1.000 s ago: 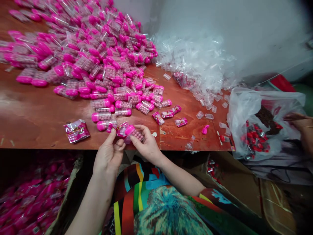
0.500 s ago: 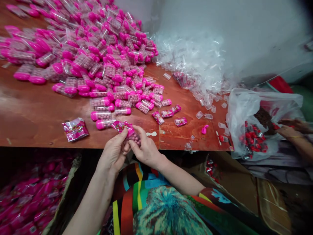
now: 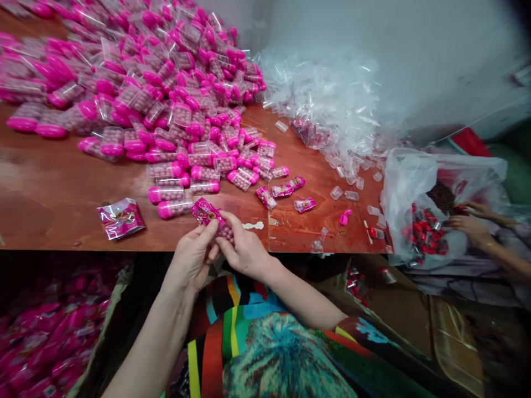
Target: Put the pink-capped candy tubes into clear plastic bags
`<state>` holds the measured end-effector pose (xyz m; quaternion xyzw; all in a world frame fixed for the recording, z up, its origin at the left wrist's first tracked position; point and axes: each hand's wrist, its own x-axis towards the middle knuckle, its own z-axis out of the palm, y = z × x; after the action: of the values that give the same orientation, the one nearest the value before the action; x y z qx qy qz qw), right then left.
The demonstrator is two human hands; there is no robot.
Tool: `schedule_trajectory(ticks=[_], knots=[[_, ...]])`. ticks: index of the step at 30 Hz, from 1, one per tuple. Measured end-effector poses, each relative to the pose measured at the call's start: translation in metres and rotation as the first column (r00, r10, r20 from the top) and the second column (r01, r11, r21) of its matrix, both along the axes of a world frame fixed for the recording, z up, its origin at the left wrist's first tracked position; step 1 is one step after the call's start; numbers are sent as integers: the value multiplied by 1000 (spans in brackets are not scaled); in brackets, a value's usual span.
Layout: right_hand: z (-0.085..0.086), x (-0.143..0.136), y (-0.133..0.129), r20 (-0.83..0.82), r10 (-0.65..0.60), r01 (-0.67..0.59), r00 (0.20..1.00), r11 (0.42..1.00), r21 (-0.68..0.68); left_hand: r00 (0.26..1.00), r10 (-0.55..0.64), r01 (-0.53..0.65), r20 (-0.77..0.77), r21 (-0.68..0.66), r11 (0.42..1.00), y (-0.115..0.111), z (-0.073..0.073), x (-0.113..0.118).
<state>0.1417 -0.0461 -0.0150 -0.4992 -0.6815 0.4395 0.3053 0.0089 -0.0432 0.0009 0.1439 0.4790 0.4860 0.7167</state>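
Both my hands meet above the table's front edge, fingers closed together. My left hand (image 3: 194, 251) pinches a pink printed wrapper (image 3: 204, 210) between thumb and fingers. In my right hand (image 3: 245, 249) is a clear tube of pink candy balls (image 3: 226, 231), with the wrapper lying against its upper end. My fingers cover part of both. Just beyond lie several pink-capped candy tubes (image 3: 176, 208) in a loose row. A flat pink packet (image 3: 121, 219) rests to the left. Small filled pink packets (image 3: 305, 204) are on the right.
A large heap of pink-capped tubes (image 3: 136, 83) covers the back left. Clear plastic pieces (image 3: 327, 99) are piled against the wall. At right, another person's hands (image 3: 473, 226) work at a white plastic bag (image 3: 394, 204) with red-capped items. A box of pink packets (image 3: 45, 331) stands lower left.
The view has shifted slightly, so the table's things appear a little farther left. My hands keep their hold on the wrapper and tube. The other person's hand has moved left over the bag.
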Motion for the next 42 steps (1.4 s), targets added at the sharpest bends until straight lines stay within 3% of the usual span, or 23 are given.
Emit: schedule_trajectory(ticks=[2, 5, 8, 12, 19, 24, 29, 32, 34, 36, 38, 40, 42], knots=[[-4, 0, 0, -191, 6, -29, 982, 992, -119, 999, 0, 0, 34, -9, 1000, 1, -3, 0], [-5, 4, 0, -470, -2, -154, 883, 943, -294, 995, -3, 2, 104, 14, 1000, 1, -6, -2], [-2, 8, -2, -553, -39, -205, 832, 905, -372, 994, -20, 18, 104, 22, 1000, 0, -7, -2], [-2, 6, -1, -681, -206, -260, 703, 816, -516, 995, -94, 94, 19, 4, 996, -7, -7, 1], [-14, 6, 2, -648, -163, -172, 744, 891, -421, 982, -187, 187, -41, 2, 982, -17, -8, 8], [-18, 6, -1, -643, -278, -57, 714, 891, -450, 980, -190, 193, -63, 43, 980, -16, -9, 19], [-23, 14, -3, -567, -355, 126, 743, 907, -402, 955, -286, 290, -76, 54, 956, -16, -7, 26], [-24, 36, 2, -407, -414, 327, 814, 906, -267, 930, -249, 272, -271, 49, 961, -18, -7, 17], [-22, 50, 7, -169, -458, 455, 873, 889, -57, 856, -121, 188, -503, 86, 978, -19, -11, 6], [-18, 54, 10, 130, -477, 448, 869, 871, 200, 710, 30, 123, -704, 167, 978, -19, -16, -4], [-14, 44, 11, 394, -395, 256, 830, 897, 360, 522, 98, 161, -847, 210, 964, -18, -21, -11], [-13, 26, 9, 588, -238, -9, 773, 923, 385, 295, 71, 270, -953, 155, 950, -16, -23, -13], [-18, 8, 6, 689, -139, -179, 711, 912, 368, 85, 24, 360, -996, 53, 931, -16, -23, -11]])
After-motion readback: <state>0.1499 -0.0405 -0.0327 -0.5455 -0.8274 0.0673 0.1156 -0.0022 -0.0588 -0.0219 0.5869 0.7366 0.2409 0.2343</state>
